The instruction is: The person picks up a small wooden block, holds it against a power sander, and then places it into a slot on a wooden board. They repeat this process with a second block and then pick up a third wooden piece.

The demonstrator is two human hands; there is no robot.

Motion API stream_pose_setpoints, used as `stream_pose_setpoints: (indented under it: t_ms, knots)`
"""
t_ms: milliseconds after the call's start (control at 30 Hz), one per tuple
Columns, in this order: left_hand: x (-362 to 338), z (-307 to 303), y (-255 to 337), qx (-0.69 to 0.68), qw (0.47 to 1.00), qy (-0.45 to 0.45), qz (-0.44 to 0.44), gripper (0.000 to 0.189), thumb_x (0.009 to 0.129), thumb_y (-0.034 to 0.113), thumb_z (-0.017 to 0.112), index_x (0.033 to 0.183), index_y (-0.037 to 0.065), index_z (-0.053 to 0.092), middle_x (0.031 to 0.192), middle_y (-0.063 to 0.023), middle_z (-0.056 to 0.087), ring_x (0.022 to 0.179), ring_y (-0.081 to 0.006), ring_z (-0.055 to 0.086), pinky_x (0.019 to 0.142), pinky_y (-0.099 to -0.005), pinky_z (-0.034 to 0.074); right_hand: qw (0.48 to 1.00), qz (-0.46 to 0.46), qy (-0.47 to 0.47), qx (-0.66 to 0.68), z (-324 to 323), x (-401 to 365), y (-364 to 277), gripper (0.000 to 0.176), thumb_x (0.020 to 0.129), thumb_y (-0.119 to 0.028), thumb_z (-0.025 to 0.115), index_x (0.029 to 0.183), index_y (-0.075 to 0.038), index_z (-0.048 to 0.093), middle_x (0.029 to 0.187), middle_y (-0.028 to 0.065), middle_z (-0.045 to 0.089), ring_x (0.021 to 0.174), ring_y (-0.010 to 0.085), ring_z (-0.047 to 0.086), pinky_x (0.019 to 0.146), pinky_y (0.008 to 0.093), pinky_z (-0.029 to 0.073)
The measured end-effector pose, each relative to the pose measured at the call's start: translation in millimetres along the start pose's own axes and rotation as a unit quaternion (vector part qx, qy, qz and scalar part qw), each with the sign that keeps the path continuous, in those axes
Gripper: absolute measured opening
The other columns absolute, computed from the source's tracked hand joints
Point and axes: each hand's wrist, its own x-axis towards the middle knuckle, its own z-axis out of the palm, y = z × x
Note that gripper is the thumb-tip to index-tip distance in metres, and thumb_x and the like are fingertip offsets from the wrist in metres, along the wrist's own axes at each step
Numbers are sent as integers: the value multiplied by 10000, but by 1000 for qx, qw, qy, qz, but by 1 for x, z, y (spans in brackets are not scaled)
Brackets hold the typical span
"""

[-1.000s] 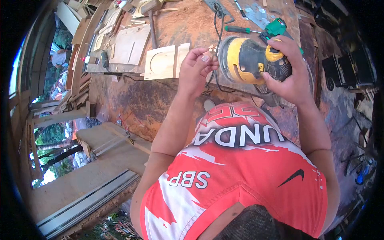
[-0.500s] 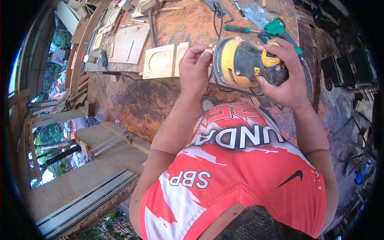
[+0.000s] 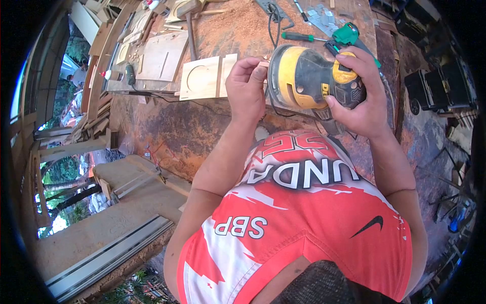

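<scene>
My right hand (image 3: 368, 99) is wrapped around the black grip of a yellow and black orbital sander (image 3: 310, 78). The sander lies on its side in the air, with its round pad facing left. Between thumb and fingers, my left hand (image 3: 246, 90) pinches a small wooden piece (image 3: 264, 64), its end right at the pad's face. Most of that piece is hidden by the fingers. Just left of this hand, a pale wooden board with a round recess (image 3: 201, 79) rests at the workbench edge, beside a narrower wooden strip (image 3: 228, 73).
Sawdust (image 3: 235, 25) covers part of the workbench. A wooden mallet (image 3: 191, 30), a green-handled screwdriver (image 3: 298, 36) and a green power tool (image 3: 347, 34) lie on it. A small bottle (image 3: 114, 75) stands at the left. Lower left, a metal rail (image 3: 111, 258) lies on another surface.
The sander has shifted very slightly left and its pad has turned a little. My left hand keeps its pinch on the small wooden piece, almost in the same spot.
</scene>
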Motion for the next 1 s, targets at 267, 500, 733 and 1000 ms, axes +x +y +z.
stream_pose_setpoints:
  t_ms: [267, 500, 733, 1000]
  knots:
    - [1, -4, -1, 13, 1000, -9, 16, 181, 891, 26, 659, 1047, -17, 577, 1008, -107, 659, 888, -148, 644, 808, -268, 531, 1000, 6, 0, -10, 1, -1, 1, 656, 604, -45, 782, 1219, -90, 560, 1238, 167, 518, 1134, 324, 541, 964, 393, 442]
    - [1, -6, 1, 14, 1000, -16, 23, 167, 889, 1, 655, 1034, -30, 579, 1000, -105, 649, 905, -153, 625, 843, -276, 512, 1000, 0, -6, -8, 2, -1, 0, 666, 605, -37, 785, 1228, -87, 553, 1249, 166, 503, 1131, 317, 545, 965, 390, 451]
    - [1, -10, 1, 17, 999, -21, 25, 168, 886, -2, 659, 1032, -30, 580, 998, -100, 647, 899, -151, 625, 838, -274, 509, 1000, 1, -9, -3, 4, -1, -2, 678, 604, -19, 780, 1236, -87, 545, 1242, 165, 504, 1133, 317, 548, 959, 382, 458]
    - [1, -13, 2, 29, 999, -10, 24, 167, 883, 0, 664, 1028, -27, 587, 996, -95, 651, 898, -148, 625, 831, -267, 506, 1000, -5, -11, -8, 5, 2, -5, 677, 599, -25, 781, 1232, -87, 550, 1240, 164, 510, 1134, 317, 548, 962, 383, 454]
